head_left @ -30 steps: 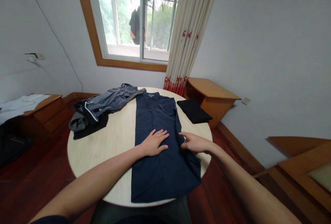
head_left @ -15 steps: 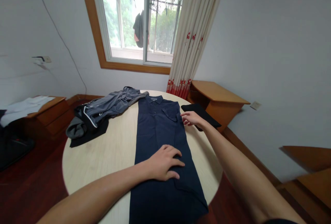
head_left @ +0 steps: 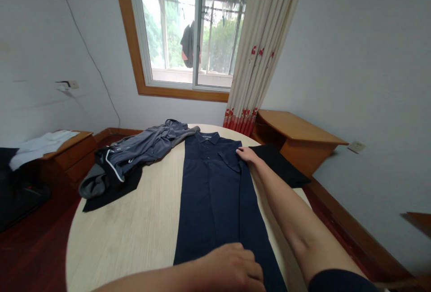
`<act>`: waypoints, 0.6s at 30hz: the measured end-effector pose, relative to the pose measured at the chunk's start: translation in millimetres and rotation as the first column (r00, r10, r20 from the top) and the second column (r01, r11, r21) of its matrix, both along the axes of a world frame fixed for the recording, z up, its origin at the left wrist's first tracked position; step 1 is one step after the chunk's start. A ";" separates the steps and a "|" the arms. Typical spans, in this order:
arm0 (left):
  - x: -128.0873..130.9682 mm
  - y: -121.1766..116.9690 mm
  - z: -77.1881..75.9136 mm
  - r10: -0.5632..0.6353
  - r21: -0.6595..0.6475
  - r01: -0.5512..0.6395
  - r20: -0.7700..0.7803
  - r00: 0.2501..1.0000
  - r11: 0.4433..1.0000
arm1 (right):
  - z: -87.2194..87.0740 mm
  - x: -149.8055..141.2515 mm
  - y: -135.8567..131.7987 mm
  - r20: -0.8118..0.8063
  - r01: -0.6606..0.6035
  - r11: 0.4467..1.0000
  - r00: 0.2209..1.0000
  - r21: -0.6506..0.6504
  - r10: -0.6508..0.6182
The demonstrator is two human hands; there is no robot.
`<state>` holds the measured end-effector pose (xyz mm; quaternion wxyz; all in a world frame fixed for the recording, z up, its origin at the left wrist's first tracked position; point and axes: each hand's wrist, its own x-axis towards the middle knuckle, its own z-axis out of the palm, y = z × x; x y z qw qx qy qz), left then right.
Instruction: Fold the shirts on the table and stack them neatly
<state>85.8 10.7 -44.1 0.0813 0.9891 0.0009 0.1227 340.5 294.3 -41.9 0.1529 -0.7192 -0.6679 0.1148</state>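
Note:
A dark navy collared shirt (head_left: 198, 193) lies long and flat across the table, its collar at the far end and one sleeve folded onto the chest. At the shirt's upper right edge, beside the sleeve, my right hand (head_left: 248, 154) is closed with thumb and fingers pinching the cloth. My left hand (head_left: 235, 267) is low over the shirt's near part, its fingers curled down onto the fabric; the fingertips are hidden.
A pale round table (head_left: 148, 220) bears a heap of grey clothes (head_left: 148, 146) at the left and black cloth (head_left: 283, 164) at the right. Beyond stand a wooden desk (head_left: 299, 126), a curtain (head_left: 259, 58) and a window. A low wooden cabinet (head_left: 74, 161) is at the left.
My right hand has come onto the shirt's edge and its fingers have closed. My left hand has moved nearer to me, its spread fingers now curled. The view has shifted slightly.

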 end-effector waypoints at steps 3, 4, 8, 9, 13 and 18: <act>-1.1 -0.6 2.8 -0.024 0.056 0.020 0.062 0.998 0.998 | 1.7 -10.5 1.8 0.026 -0.026 0.999 0.999 0.041 0.025; -1.5 -1.3 3.3 -0.033 0.070 0.028 0.076 0.997 0.997 | 3.0 -15.4 1.4 0.039 -0.045 0.997 0.998 0.061 0.043; -1.3 -4.9 1.0 -0.072 0.123 0.058 0.112 0.991 0.991 | 9.8 -40.7 -2.0 0.104 -0.165 0.976 0.983 0.143 0.151; -0.8 -5.6 -0.8 -0.082 0.137 0.066 0.114 0.990 0.988 | 11.3 -47.6 -2.6 0.112 -0.191 0.970 0.978 0.148 0.175; 2.1 -6.4 -13.4 -0.120 0.154 0.101 0.119 0.986 0.983 | 12.9 -71.3 -2.1 0.120 -0.252 0.962 0.963 0.104 0.239; 6.2 -4.3 -27.7 -0.109 0.069 0.104 0.086 0.990 0.992 | 6.0 -86.9 -0.8 0.111 -0.305 0.951 0.948 0.059 0.297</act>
